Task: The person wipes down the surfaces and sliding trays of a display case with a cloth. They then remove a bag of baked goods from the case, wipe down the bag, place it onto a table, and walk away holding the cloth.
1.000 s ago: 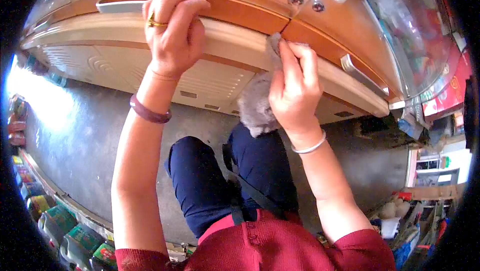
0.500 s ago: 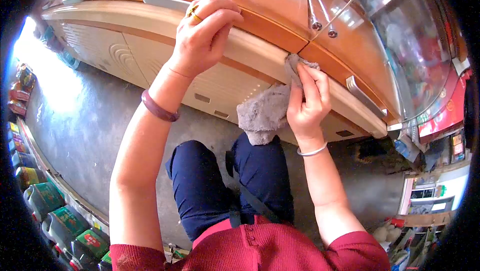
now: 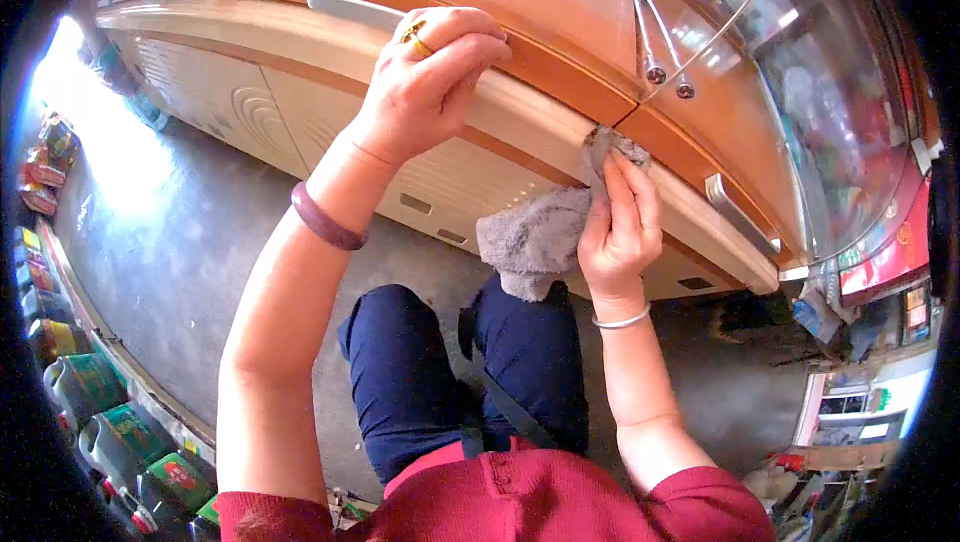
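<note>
Gray cloth is looking soft and fuzzy, plain in color, with darker shading in its folds. It is bunching rather than lying flat: narrow where pinched at the top, widening into a loose, lumpy mass below. A small crumpled bit is sticking out past the fingertips.

Cloth is hanging in front of the cabinet; its top end is sitting at the pale ledge, just below the seam between the left drawer front and the right drawer front. Its bulk is covering part of the lower panel.

Long axis is running aslant, upper right to lower left. Free end is pointing down toward the person, overlapping the right knee in view; can't tell if touching.

Right hand is gripping the cloth, thumb and fingers pinching its upper part. Left hand is gripping the right end of the drawer handle, fingers curling over, fingertips hidden.
</note>
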Demonstrator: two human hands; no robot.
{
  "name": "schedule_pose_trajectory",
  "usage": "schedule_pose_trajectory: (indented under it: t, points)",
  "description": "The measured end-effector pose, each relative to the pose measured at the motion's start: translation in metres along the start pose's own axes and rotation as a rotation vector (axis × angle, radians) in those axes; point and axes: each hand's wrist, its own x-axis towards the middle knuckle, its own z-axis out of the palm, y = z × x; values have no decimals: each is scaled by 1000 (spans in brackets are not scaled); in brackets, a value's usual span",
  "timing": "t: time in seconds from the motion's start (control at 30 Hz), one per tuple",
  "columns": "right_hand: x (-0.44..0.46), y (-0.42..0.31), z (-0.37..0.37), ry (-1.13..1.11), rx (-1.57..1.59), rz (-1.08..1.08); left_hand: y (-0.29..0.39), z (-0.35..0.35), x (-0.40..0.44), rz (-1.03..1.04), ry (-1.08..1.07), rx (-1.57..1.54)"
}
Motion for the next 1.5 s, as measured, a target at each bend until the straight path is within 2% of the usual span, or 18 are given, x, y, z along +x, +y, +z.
schedule_pose_trajectory:
  t: [0.1, 0.23, 0.3, 0.37, 0.5, 0.6, 0.7, 0.8, 0.97, 1.03, 1.07, 1.1, 1.17, 1.2, 1.27, 1.37, 1.43, 1.5]
  points:
    - [2, 8, -8, -74, 58, -98, -1, 2, -2, -1, -16, -10]
    - [2, 3, -8, -142, 28, -65, -2, 1, -1, 5, -16, 3]
    - [9, -2, 0, -14, 2, 6, -2, 1, -2, 16, -35, -1]
    - [13, -6, 3, -23, -21, 4, -3, 1, -2, 21, -21, -9]
    - [24, -22, 9, -238, -81, -42, 2, 1, 1, -8, -27, -23]
    - [37, -34, 36, -213, -43, -133, 5, -3, 3, -57, -39, -46]
    - [47, -55, 62, -203, -35, -162, 5, -16, 7, -148, -97, -124]
    - [56, -71, 82, -226, -20, -134, 4, -32, 12, -373, 9, -658]
    - [79, -90, 112, -276, 41, -130, 1, -79, -38, -573, 269, -593]
    - [95, -97, 119, -155, 465, -145, 13, -100, -65, -838, 399, -596]
    - [102, -100, 106, -417, 643, 101, 21, -108, -78, -966, 389, -562]
    - [100, -93, 120, -457, 1054, 227, 29, -116, -92, -1092, 387, -522]
    - [104, -93, 110, -714, 1508, 639, 44, -122, -119, -1314, 373, -526]
    - [104, -95, 109, -726, 1523, 625, 44, -124, -136, -1414, 351, -527]
    - [100, -96, 109, -722, 1955, 855, 51, -122, -163, -1528, 346, -620]
    - [100, -111, 108, -716, 2015, 966, 68, -114, -178, -1631, 329, -803]
    - [102, -119, 106, -790, 2017, 951, 66, -100, -201, -1533, 502, -1367]
    - [104, -119, 106, -864, 2015, 942, 82, -99, -188, -1548, 542, -1556]
